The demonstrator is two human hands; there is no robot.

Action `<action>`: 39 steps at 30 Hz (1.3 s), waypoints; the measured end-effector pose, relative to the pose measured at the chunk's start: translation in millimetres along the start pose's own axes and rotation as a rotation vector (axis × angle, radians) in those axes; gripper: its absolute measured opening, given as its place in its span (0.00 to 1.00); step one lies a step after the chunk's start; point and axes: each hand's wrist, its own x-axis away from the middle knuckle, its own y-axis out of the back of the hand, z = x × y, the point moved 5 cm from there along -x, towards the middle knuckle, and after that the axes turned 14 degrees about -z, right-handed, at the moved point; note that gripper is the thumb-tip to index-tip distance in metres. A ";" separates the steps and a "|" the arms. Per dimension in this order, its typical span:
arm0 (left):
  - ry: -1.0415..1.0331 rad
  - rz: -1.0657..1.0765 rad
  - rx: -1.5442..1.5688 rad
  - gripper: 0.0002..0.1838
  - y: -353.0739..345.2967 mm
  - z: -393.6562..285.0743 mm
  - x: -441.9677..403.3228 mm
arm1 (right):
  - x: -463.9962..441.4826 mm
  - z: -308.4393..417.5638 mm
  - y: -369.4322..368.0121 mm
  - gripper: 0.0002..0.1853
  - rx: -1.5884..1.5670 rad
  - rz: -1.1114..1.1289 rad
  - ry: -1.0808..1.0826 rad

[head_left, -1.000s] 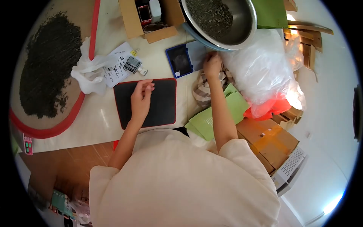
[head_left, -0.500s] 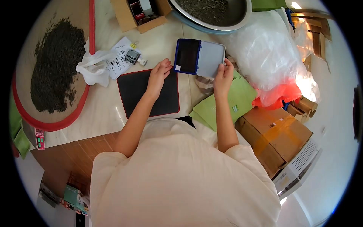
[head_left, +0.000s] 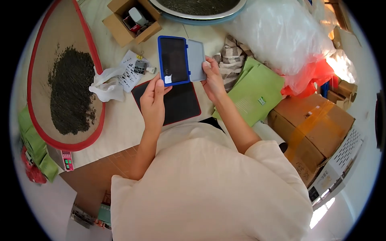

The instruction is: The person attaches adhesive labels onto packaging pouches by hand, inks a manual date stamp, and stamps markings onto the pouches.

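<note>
An opened ink pad (head_left: 174, 60), with a blue frame, dark pad surface and grey lid, is held up between my two hands. My left hand (head_left: 154, 98) pinches the frame's lower left corner, close to a small white patch. Closed on the outer edge of the grey lid (head_left: 196, 60) is my right hand (head_left: 214, 80). Beneath the ink pad lies a black mat (head_left: 181, 105) with a red border. A self-inking stamp (head_left: 140, 67) rests on a printed paper (head_left: 129, 76) to the left of my left hand.
At left is a red-rimmed tray (head_left: 96, 134) of dark dried leaves, with a white cloth or bag (head_left: 107, 86) by its rim. An open carton (head_left: 120, 34) and a metal bowl (head_left: 237, 11) stand at the back. Green bags (head_left: 257, 92), clear plastic (head_left: 281, 36) and a cardboard box (head_left: 309, 120) are right.
My left hand has come up from above the mat and taken hold of the ink pad's frame. The ink pad has shifted left relative to the table and over the mat's far edge.
</note>
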 end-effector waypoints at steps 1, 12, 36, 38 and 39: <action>-0.028 -0.015 -0.013 0.21 2.0 -2.5 1.9 | 2.4 -2.5 -3.9 0.16 -0.009 0.025 -0.014; -0.138 -0.102 -0.172 0.18 11.8 -24.4 17.8 | 16.1 -15.1 -14.4 0.19 -0.021 0.013 -0.011; -0.412 -0.219 -0.515 0.16 27.8 -68.3 31.5 | 67.7 34.0 -32.1 0.16 0.141 0.131 0.278; -0.411 -0.215 -0.536 0.16 28.5 -69.7 32.4 | 67.2 33.3 -32.0 0.15 0.144 0.134 0.279; -0.411 -0.212 -0.542 0.16 28.8 -70.1 32.8 | 66.8 32.9 -32.0 0.15 0.150 0.136 0.280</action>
